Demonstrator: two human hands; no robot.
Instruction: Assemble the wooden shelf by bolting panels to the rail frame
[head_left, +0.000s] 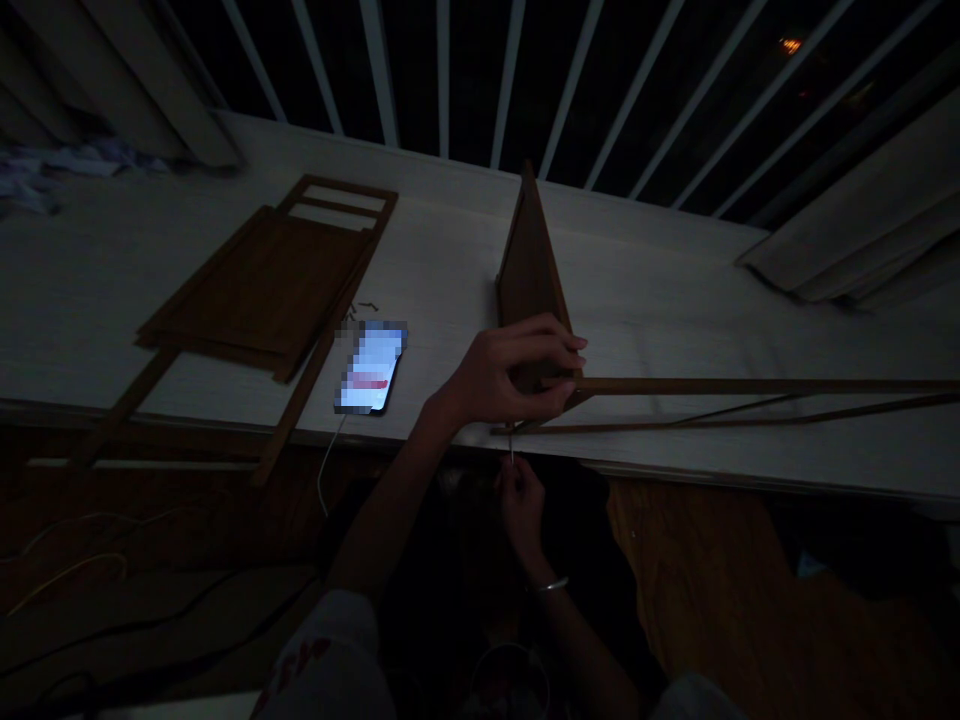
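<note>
A brown wooden piece, perhaps a folding stool or chair, stands on edge on the pale ledge; its flat panel [531,260] points away from me, and thin legs [750,386] stretch to the right. My left hand [510,370] is closed around the panel's near corner, thumb below and fingers over the top. Lower down, near the ledge's front edge, my right hand [523,500] pinches a thin metal rod [511,445] that points up at the underside of the wood. The rod's tip and exact kind are too dark to make out.
A similar wooden piece [255,275] lies flat on the left of the ledge [442,260]. Beside it are several small screws or bolts [366,306] and a lit phone [371,368] with a cable [324,470]. White railing bars [442,80] and curtains [862,220] stand behind.
</note>
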